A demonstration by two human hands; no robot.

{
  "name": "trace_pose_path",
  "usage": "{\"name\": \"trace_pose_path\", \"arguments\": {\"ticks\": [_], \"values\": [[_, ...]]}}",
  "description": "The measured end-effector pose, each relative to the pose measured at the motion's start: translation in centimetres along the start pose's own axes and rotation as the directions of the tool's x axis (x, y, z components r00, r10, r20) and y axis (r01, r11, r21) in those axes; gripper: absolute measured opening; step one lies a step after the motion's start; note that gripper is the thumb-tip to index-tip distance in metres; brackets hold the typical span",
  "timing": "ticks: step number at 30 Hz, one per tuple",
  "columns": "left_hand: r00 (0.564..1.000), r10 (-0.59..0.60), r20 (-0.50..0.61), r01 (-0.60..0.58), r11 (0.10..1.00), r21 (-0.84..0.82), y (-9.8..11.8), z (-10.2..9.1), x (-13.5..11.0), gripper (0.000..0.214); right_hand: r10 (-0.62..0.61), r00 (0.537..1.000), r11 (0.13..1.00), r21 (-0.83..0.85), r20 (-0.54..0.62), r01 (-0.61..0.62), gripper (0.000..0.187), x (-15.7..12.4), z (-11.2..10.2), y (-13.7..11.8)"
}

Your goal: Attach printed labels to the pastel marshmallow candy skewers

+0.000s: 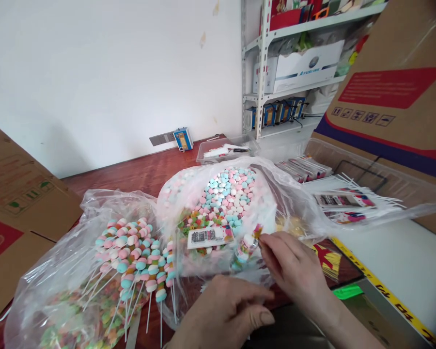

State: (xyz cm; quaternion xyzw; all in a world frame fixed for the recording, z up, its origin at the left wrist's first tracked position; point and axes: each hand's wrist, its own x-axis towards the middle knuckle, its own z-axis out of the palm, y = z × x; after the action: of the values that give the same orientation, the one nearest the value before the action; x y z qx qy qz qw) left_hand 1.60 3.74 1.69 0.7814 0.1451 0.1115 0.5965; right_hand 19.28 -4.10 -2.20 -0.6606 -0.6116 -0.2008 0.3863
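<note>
Crowding reddish table [127,174]: candy bags [232,189]; white wall [131,72] behind

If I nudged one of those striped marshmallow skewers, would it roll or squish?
The marshmallow skewers might roll a little, since their pieces look rounded. They'd probably squish, looking puffy. The thin white sticks may bend if pushed hard.

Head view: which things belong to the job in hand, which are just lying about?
Likely job:
- yellowish piece at the right hand
- marshmallows
- gummy candies
- marshmallow skewers

Likely lying about:
- blue-edged device by wall
- white box on shelf
</note>
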Motion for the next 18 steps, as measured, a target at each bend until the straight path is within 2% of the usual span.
{"name": "trace_pose_path", "arguments": {"ticks": [2,4,6,7,8,10,12,14,16,18], "values": [[0.990,-0.118,-0.082,0.097,0.969,-0.226,-1.2,0.2,1.0,0.031,-0.115,0.993,0.993,-0.025,0.017,0.116,0.021,-0.4,-0.5,-0.7],[0.964,-0.205,-0.171,0.088,0.849,-0.521,-2.7,0.0,2.1,0.053,-0.186,0.978,0.982,0.061,0.096,0.181,0.025,-0.9,-0.7,-1.7],[0.953,-0.232,-0.195,0.021,0.693,-0.721,-3.7,-0.5,2.9,0.077,-0.178,0.957,0.965,0.231,0.230,0.124,0.019,-1.3,-0.2,-2.4],[0.954,-0.214,-0.208,-0.019,0.653,-0.757,-3.9,-0.7,3.0,0.085,-0.149,0.941,0.947,0.317,0.303,0.047,0.017,-1.4,0.3,-2.5],[0.957,-0.173,-0.233,-0.062,0.663,-0.746,-3.8,-0.9,2.9,0.090,-0.105,0.929,0.922,0.385,0.355,-0.043,0.017,-1.4,0.8,-2.4],[0.953,-0.046,-0.298,-0.147,0.792,-0.593,-3.3,-1.0,2.4,0.087,0.018,0.922,0.867,0.453,0.387,-0.208,0.017,-1.2,1.7,-1.7],[0.930,0.094,-0.355,-0.212,0.927,-0.310,-2.6,-0.8,1.7,0.076,0.172,0.920,0.826,0.458,0.353,-0.330,0.016,-0.8,2.0,-0.5],[0.898,0.176,-0.403,-0.218,0.974,-0.061,-2.2,-0.5,1.3,0.061,0.264,0.906,0.790,0.464,0.331,-0.400,0.014,-0.4,1.8,0.5],[0.863,0.206,-0.461,-0.217,0.976,0.030,-2.0,-0.3,1.2,0.057,0.226,0.895,0.762,0.504,0.384,-0.408,0.015,-0.2,1.5,0.9],[0.835,0.229,-0.500,-0.255,0.967,0.017,-1.9,-0.5,1.4,0.064,0.111,0.864,0.728,0.551,0.491,-0.407,0.016,-0.3,1.7,0.9]]}}
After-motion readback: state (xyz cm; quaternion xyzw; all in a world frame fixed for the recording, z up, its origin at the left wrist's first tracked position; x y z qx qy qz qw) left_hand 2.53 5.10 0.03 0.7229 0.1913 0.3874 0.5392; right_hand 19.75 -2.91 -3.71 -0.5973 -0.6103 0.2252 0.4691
